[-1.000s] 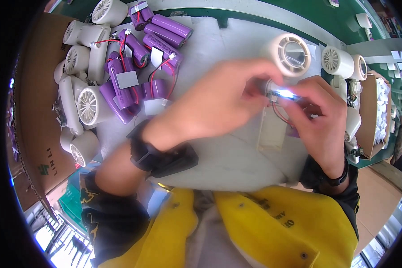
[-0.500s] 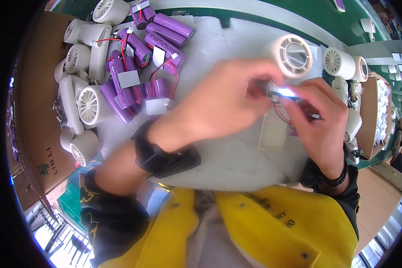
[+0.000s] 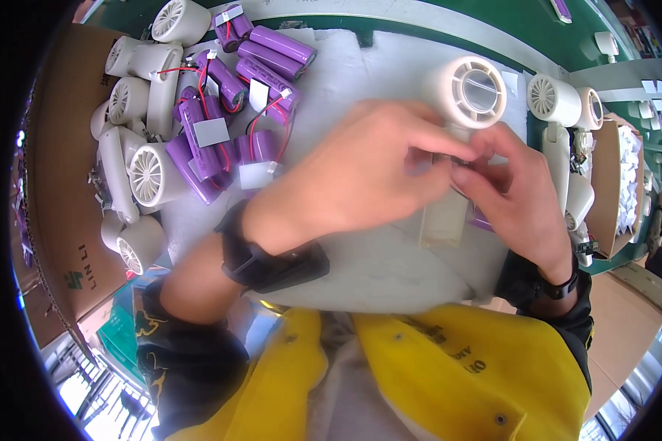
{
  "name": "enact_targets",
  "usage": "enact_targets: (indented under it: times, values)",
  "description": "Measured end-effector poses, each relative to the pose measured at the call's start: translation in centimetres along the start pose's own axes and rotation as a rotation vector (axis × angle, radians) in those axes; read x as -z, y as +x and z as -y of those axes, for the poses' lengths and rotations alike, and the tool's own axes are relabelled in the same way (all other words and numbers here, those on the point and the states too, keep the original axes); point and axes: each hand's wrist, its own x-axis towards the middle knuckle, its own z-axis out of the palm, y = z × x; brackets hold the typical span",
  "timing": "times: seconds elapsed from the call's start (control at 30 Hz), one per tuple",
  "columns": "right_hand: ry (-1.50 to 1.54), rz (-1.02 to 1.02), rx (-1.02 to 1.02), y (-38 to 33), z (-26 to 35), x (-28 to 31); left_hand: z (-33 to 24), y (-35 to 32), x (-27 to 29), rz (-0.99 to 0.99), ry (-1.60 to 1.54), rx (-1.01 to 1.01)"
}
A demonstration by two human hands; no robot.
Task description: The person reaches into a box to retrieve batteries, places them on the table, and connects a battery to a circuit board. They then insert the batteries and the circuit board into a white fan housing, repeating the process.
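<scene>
A white handheld fan point(image 3: 465, 87) lies in front of me, its round grille facing up and its open handle point(image 3: 443, 224) stretching toward me under my hands. My left hand point(image 3: 368, 173) reaches across from the left, thumb and fingers closed in a pinch just below the fan's head. Opposite it, my right hand point(image 3: 518, 187) pinches at the same spot, and the fingertips of both hands nearly meet. Between them is a small circuit board point(image 3: 457, 160), mostly hidden by the fingers. A purple battery cell point(image 3: 481, 220) shows partly beside my right hand.
Purple battery packs point(image 3: 206, 136) with red and black wires are heaped at the left. Several white fans point(image 3: 153, 173) lie beside them against a cardboard box point(image 3: 66, 176). More fans point(image 3: 555, 101) lie at the right, by a box of white pieces point(image 3: 627, 184).
A bright light on the board between my fingers no longer shows. My right hand has turned and drawn closer to the left, covering the board and its wires. The view has shifted slightly.
</scene>
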Motion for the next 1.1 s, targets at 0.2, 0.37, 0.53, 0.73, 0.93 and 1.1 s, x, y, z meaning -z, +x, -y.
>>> enact_targets:
  times: [0.2,0.37,0.53,0.73,0.93,1.1]
  values:
    - [-0.055,0.151,0.107,-0.2,0.7,1.0,0.5,0.0,1.0,-0.063,0.076,0.031]
    - [-0.312,0.031,0.319,0.0,0.4,1.3,0.3,0.0,1.4,-0.121,0.086,0.080]
    - [-0.617,-0.062,0.426,-0.2,0.4,3.0,0.1,-0.1,1.9,-0.077,0.050,0.036]
    - [-0.655,-0.129,0.374,-1.2,1.2,2.4,0.0,0.1,1.9,-0.079,-0.016,0.173]
    - [-0.753,-0.171,0.457,-1.7,1.3,1.7,0.0,0.1,1.7,-0.094,-0.016,0.205]
    - [-0.798,-0.213,0.459,-1.6,1.0,1.1,0.2,0.1,1.7,-0.095,0.020,0.193]
